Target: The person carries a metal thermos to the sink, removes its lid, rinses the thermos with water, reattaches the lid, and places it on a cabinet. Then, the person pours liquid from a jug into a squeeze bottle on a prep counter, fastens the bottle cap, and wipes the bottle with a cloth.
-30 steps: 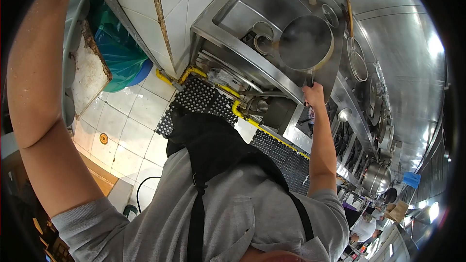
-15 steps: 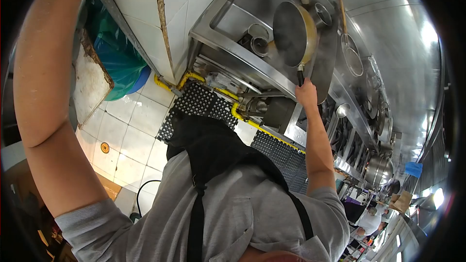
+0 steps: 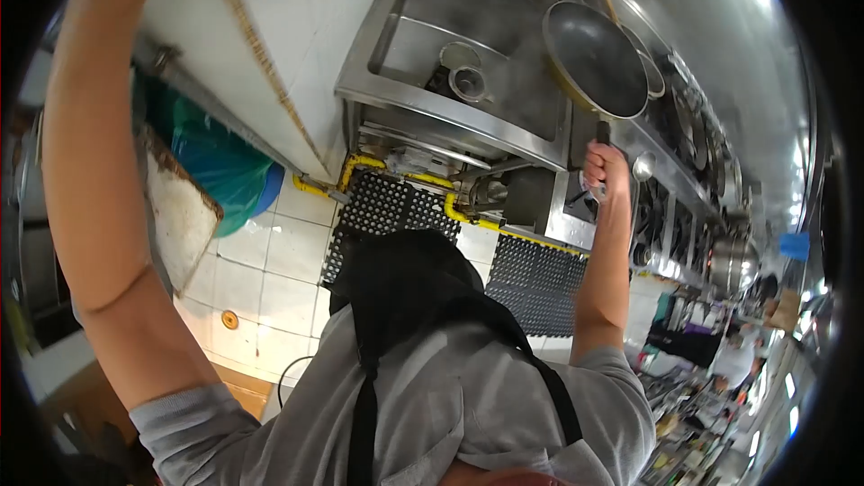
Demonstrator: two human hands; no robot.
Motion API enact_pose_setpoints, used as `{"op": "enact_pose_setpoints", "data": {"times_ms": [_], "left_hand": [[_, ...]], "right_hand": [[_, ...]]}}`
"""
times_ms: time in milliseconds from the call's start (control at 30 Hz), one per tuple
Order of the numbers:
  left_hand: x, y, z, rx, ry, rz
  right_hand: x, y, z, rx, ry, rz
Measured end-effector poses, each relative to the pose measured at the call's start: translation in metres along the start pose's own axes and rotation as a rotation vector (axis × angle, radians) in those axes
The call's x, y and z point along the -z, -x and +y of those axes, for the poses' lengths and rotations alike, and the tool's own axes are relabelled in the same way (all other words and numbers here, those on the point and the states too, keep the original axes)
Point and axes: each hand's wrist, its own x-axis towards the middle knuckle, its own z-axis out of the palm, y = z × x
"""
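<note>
The round, deep pan with a dark inside and a yellowish metal outside (image 3: 576, 49) is lifted by the right side of the shiny, boxy steel sink (image 3: 418, 106) and has not been put down. Its short black handle (image 3: 603, 132) is wrapped tightly by the right hand (image 3: 607, 171). The left hand is out of sight, so its state cannot be told. The pan's inside looks smooth. Below, white square floor tiles (image 3: 292, 238) are partly covered by a dotted black mat (image 3: 537, 288).
</note>
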Motion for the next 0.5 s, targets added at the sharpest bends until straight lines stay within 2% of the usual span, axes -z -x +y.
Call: {"op": "enact_pose_setpoints", "data": {"times_ms": [33,67,133,167,200,233,300,433,500], "left_hand": [[0.018,0.003,-0.008,-0.069,0.017,-0.186],[0.014,-0.004,-0.029,-0.093,0.046,-0.181],[-0.012,-0.028,-0.061,-0.593,-0.086,0.127],[-0.010,-0.029,-0.048,-0.637,-0.167,0.240],[-0.003,-0.023,-0.044,-0.521,-0.212,0.159],[0.009,-0.027,-0.021,-0.516,-0.334,0.069],[0.016,-0.025,-0.026,-0.466,-0.426,-0.012],[0.017,-0.017,-0.101,-0.451,-0.439,0.118],[0.019,-0.007,-0.093,-0.362,-0.483,0.095]], "right_hand": [[0.007,0.018,-0.007,0.022,-0.095,0.018],[0.021,0.033,-0.013,0.050,-0.163,-0.011],[0.067,0.055,-0.012,0.151,-0.284,-0.040],[0.079,0.072,-0.013,0.195,-0.258,0.038],[0.089,0.088,-0.018,0.238,-0.227,0.129],[0.101,0.101,-0.019,0.263,-0.193,0.186],[0.129,0.115,-0.012,0.230,-0.157,0.371],[0.193,0.111,0.037,0.122,-0.059,0.535],[0.215,0.105,0.068,0.003,-0.076,0.548]]}}
